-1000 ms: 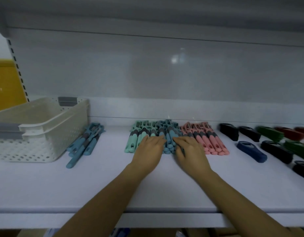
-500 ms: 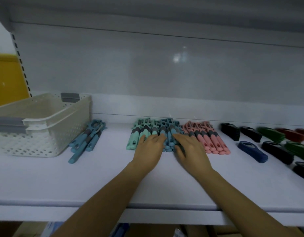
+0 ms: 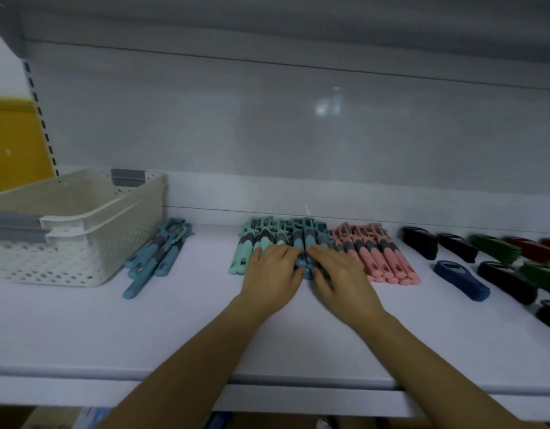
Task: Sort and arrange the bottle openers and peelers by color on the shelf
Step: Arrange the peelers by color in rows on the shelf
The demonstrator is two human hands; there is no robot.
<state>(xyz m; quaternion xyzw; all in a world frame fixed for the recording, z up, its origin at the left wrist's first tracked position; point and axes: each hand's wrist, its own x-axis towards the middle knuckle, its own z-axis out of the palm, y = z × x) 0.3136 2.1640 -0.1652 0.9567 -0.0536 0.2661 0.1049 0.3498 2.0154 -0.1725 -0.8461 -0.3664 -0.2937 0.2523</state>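
Two bare forearms reach across the white shelf [image 3: 143, 335]. The left hand [image 3: 272, 275] and right hand [image 3: 342, 278] lie side by side, fingers extended flat on a row of blue peelers [image 3: 304, 239], gripping nothing. Mint peelers [image 3: 241, 258] adjoin at left, pink peelers [image 3: 388, 258] at right. Farther right sit dark, navy, green and red openers [image 3: 459, 278]. Loose peelers [image 3: 157, 258] lie beside a cream basket [image 3: 81, 243] at left.

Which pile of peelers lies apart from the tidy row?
The loose blue pile beside the white basket. It lies slanted and alone; the mint peelers, middle blue peelers and pink peelers sit packed side by side.
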